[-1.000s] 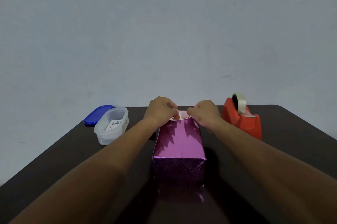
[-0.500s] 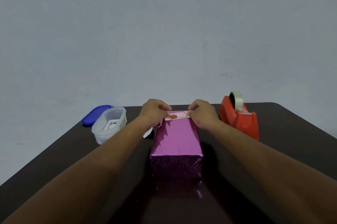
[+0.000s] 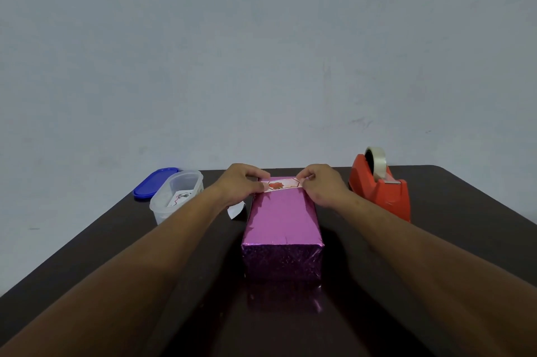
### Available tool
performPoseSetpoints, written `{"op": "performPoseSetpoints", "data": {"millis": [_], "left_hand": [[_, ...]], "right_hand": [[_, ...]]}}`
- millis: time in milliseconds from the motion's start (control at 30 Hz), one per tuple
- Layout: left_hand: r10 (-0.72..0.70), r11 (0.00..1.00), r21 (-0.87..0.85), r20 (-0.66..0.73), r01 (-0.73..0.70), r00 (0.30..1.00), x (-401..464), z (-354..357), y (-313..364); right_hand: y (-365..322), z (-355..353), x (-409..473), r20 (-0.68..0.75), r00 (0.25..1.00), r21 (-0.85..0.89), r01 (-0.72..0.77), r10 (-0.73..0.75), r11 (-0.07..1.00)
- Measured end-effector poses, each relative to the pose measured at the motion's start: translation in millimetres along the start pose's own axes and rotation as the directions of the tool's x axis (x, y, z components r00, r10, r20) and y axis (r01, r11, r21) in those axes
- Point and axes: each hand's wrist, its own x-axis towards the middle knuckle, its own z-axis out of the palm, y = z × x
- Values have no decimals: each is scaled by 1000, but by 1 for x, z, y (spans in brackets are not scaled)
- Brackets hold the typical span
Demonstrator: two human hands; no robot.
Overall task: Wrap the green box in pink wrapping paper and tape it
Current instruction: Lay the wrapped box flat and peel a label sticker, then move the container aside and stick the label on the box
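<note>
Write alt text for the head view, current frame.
Two bare hands, left hand and right hand, hold a small rose sticker at the far end of a pink-wrapped box on a dark table. A red tape dispenser stands to the right; a clear plastic container and its blue lid sit to the left.

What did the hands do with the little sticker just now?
Both hands, left hand and right hand, spread apart, laying the sticker flat on the pink box's far end. The tape dispenser and tub stayed put.
</note>
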Motion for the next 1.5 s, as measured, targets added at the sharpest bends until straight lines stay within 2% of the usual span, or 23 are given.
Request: {"op": "performPoseSetpoints", "data": {"millis": [200,333,467,567,667,767,900,1033,1233,1400,1500], "left_hand": [[-6,998,-57,-41,4,999,-5,-5,5],[19,997,-75,-214,-35,977,-11,-28,4],[0,990,-129,-424,-60,905,-17,-71,-12],[7,999,-37,-572,-35,820,-31,-107,-31],[3,999,28,-656,20,755,-44,-136,-59],[-60,990,55,-659,127,750,-58,-159,-100],[-127,952,152,-596,267,793,-67,-169,-146],[-142,870,346,-508,352,850,-69,-176,-177],[-106,691,627,-405,360,908,-65,-172,-195],[-34,662,675,-406,325,913,-64,-168,-204],[-39,640,702,-378,313,925,-59,-167,-209]], "right_hand": [[-7,-11,-1,65,998,-59,3,1,998],[-22,-17,1,-7,999,-114,37,-38,993],[-54,-6,4,-24,995,-162,95,-100,982],[-86,18,8,21,989,-196,150,-149,969],[-117,47,9,82,975,-257,222,-207,941],[-147,82,12,155,956,-297,287,-251,911],[-175,120,16,227,932,-324,346,-282,881],[-205,162,20,308,899,-371,416,-312,831],[-253,221,27,400,843,-449,522,-360,725],[-263,272,38,450,837,-502,525,-311,687],[-267,292,47,500,841,-543,491,-208,681]]}}
